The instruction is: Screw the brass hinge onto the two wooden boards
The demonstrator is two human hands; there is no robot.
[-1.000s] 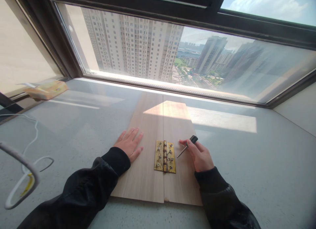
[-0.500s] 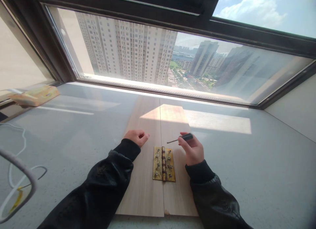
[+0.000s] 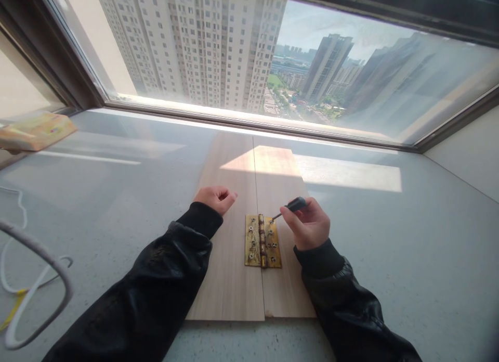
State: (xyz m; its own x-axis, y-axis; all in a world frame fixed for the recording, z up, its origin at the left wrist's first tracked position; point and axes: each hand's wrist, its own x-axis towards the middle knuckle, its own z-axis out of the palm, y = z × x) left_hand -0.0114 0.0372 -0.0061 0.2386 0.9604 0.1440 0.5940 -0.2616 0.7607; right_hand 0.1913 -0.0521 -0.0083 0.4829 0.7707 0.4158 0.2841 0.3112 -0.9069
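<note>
One screwdriver (image 3: 289,208) in right hand (image 3: 312,227), likely light, rigid, best held by handle (image 3: 298,203); left hand (image 3: 215,198) curled, contents unclear.

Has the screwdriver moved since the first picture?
Yes: against the hinge, the screwdriver has shifted left and farther away, its tip now at the top-right screw.

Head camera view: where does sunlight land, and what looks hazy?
Head view: a sunlit patch crosses the boards toward their far end and the counter to their right; head view: pale haze veils the window at right; head view: the hinge is fairly clear, though the tip of the screwdriver is hard to make out.
</note>
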